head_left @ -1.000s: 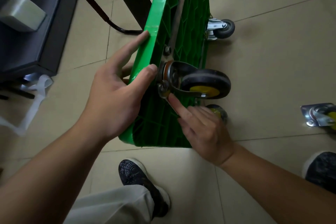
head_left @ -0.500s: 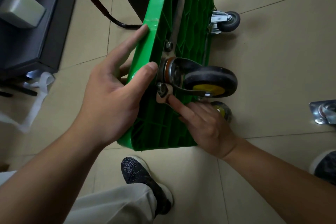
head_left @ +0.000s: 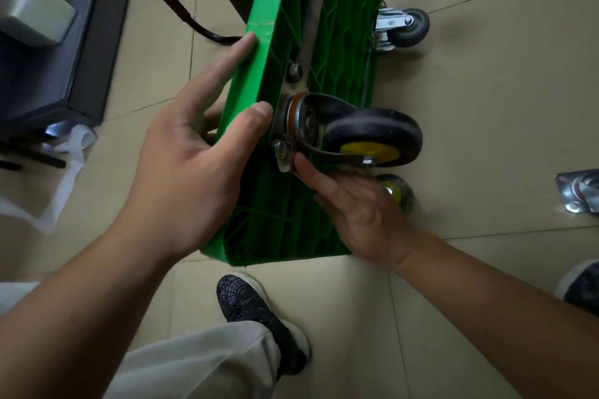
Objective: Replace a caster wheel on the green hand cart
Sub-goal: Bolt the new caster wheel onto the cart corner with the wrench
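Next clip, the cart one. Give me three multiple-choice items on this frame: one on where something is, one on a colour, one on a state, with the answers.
1. Where is the loose caster?
A. On the floor, right of the green cart
B. On the grey cabinet
C. Under the shoe

2. What colour is the hub of the mounted caster wheel?
A. Red
B. Yellow
C. Blue

3. What is the left hand doing?
A. Hanging idle
B. Turning a wrench
C. Gripping the cart's edge

Answers:
1 A: its metal plate lies on the tiles at the frame's right edge.
2 B: yellow shows inside the black tyre.
3 C: thumb and fingers clamp the green edge, while the right hand touches the mounting plate with a fingertip.
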Available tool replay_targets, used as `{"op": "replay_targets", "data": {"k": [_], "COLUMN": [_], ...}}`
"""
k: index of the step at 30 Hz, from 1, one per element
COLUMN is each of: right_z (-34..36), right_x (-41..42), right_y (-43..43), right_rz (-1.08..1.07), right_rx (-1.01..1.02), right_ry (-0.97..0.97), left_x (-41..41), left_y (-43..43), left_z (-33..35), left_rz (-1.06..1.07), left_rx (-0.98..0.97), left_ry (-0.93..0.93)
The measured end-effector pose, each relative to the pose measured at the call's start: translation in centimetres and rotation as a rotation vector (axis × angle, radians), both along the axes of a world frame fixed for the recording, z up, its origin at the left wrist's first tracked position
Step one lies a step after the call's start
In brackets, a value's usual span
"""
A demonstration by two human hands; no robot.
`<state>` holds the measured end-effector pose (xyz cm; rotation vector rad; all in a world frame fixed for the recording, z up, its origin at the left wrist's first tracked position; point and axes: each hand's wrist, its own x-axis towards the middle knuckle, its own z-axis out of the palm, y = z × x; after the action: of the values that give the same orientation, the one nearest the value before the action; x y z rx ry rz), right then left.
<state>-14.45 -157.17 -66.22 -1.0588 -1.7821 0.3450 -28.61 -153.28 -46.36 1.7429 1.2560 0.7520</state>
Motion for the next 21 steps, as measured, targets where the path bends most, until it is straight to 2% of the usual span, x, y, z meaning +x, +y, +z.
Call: {"op": "replay_targets", "data": {"k": [3,8,13,18,21], "right_z": [-0.2,0.5,2.0,4.5,6.7], "right_x": [0.4,-0.9,-2.3,-4.0,-4.4], "right_y": [0.4,-0.7,-3.1,-5.4,-6.9], "right_rz": [0.034,0.008,0.022,-0.041,-0.035], "right_rx": [-0.040,-0.051,-0.217,-0.272,-0.417], "right_ry": [-0.011,0.111,0.163,0.328,0.366], "left_x": [0.0,0.2,0.1,0.3,0.2], "left_y": [0.0,0.0,0.0,0.2,0.1], "left_z": [-0.1,0.0,0.0,-0.1,-0.1], "left_rz": [0.018,0.033,0.047,0.055,0.054], "left_rx": [0.009,0.033,0.067,0.046,0.041], "left_ry": [0.003,0.036,0.089,0.085,0.082]}}
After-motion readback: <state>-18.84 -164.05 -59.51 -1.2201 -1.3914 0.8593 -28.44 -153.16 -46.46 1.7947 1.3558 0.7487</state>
